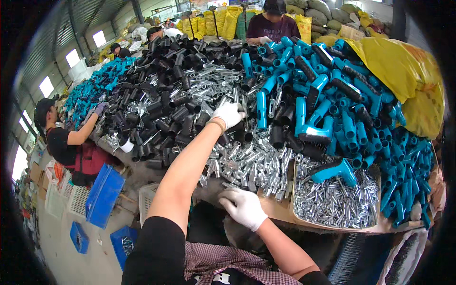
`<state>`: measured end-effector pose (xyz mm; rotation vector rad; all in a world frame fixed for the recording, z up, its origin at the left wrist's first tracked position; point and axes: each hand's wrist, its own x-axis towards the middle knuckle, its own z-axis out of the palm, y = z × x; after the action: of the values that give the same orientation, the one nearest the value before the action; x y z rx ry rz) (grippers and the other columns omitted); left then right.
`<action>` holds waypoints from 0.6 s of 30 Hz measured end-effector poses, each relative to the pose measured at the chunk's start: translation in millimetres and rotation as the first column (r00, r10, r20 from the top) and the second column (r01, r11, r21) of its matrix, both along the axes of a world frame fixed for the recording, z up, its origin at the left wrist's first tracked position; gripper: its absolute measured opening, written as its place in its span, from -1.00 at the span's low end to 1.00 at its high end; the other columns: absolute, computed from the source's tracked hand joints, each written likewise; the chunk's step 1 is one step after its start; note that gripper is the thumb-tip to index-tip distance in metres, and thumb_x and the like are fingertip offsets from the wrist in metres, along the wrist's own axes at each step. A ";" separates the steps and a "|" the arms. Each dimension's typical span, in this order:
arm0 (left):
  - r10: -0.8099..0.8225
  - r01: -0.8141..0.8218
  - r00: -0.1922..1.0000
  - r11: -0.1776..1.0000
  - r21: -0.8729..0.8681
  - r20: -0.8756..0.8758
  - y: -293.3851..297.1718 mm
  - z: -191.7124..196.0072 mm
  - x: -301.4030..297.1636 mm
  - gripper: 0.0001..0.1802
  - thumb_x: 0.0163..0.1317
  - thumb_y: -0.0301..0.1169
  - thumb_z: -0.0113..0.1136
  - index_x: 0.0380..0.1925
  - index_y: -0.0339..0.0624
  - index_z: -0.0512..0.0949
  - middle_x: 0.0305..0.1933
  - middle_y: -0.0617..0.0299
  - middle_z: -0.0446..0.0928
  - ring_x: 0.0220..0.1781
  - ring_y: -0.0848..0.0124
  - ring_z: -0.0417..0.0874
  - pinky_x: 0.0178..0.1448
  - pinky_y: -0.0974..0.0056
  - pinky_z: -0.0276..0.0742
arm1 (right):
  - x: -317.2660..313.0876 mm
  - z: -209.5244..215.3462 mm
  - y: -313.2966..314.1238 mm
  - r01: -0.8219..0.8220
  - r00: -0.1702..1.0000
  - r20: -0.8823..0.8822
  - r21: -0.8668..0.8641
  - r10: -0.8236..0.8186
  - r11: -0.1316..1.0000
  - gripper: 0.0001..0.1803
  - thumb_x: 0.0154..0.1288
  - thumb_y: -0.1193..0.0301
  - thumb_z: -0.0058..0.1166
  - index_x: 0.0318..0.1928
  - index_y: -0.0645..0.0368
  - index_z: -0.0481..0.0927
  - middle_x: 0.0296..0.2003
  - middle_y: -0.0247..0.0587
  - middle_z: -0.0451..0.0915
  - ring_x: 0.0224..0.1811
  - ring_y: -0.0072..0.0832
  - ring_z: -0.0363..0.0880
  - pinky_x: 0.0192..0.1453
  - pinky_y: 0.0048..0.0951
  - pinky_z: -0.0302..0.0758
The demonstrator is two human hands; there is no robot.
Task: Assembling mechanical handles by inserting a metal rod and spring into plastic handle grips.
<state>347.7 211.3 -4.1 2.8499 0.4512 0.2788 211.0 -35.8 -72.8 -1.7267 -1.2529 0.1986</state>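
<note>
Your left hand (pixel 228 114), white-gloved, is stretched out to the middle of the pile, fingers curled down onto the black tubes (pixel 166 109) where they meet the silver metal fittings (pixel 247 161); can't tell if it's actually gripping one. Your right hand (pixel 243 207), also gloved, sits at the near bench (pixel 280 209) edge, approx 6 o'clock from the left hand, fingers loosely bent, nothing visibly held, touching the edge just below the fittings.

At 3 o'clock from the left hand: a heap of blue plastic handles (pixel 351 118) w/ black grips mixed in. At 4 o'clock, a cardboard tray of small silver parts (pixel 337 204), one blue handle on top. Yellow sack (pixel 403 76) at 2 o'clock.

Bench is fully heaped. Other workers: one at 9 o'clock (pixel 66 137), one at 12 o'clock (pixel 273 21). Blue crates (pixel 102 194) on the concrete floor at 8 o'clock. Warehouse w/ metal roof, stacked sacks at the back.
</note>
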 end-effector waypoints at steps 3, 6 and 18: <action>-0.126 0.127 0.991 0.992 -0.025 0.048 1.5 3.3 -8.5 -0.58 0.21 -0.06 0.13 -0.09 -0.08 0.67 -0.07 -0.06 0.66 0.06 0.02 0.65 0.20 0.06 0.51 | -3.9 -1.9 3.0 0.006 1.000 0.000 0.052 -0.006 0.999 -0.80 0.30 0.28 0.10 -0.23 0.10 0.68 -0.23 -0.09 0.67 -0.20 -0.11 0.66 -0.08 -0.19 0.58; -0.222 0.248 0.959 0.959 -0.139 0.179 -19.0 -2.6 -10.8 -0.59 0.23 -0.07 0.09 -0.17 -0.14 0.66 -0.10 -0.09 0.66 0.00 -0.02 0.66 0.14 0.06 0.54 | -8.2 -0.6 6.8 0.014 0.999 0.034 0.053 -0.016 0.999 -0.81 0.30 0.30 0.10 -0.22 0.11 0.68 -0.20 -0.11 0.68 -0.17 -0.12 0.66 -0.06 -0.21 0.58; -0.003 0.055 0.915 0.992 -0.118 0.404 -33.4 27.1 -15.8 -0.58 0.28 -0.10 0.09 -0.19 -0.25 0.66 -0.12 -0.09 0.66 -0.06 -0.07 0.67 0.07 0.04 0.58 | -0.4 -4.1 -3.0 0.047 0.998 -0.036 0.074 -0.045 0.996 -0.79 0.30 0.32 0.11 -0.16 0.14 0.68 -0.14 -0.09 0.68 -0.12 -0.12 0.66 0.00 -0.24 0.58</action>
<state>331.9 177.8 23.0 2.5754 0.3260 0.7836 210.6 -38.8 -76.9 -1.6798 -1.1801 0.1521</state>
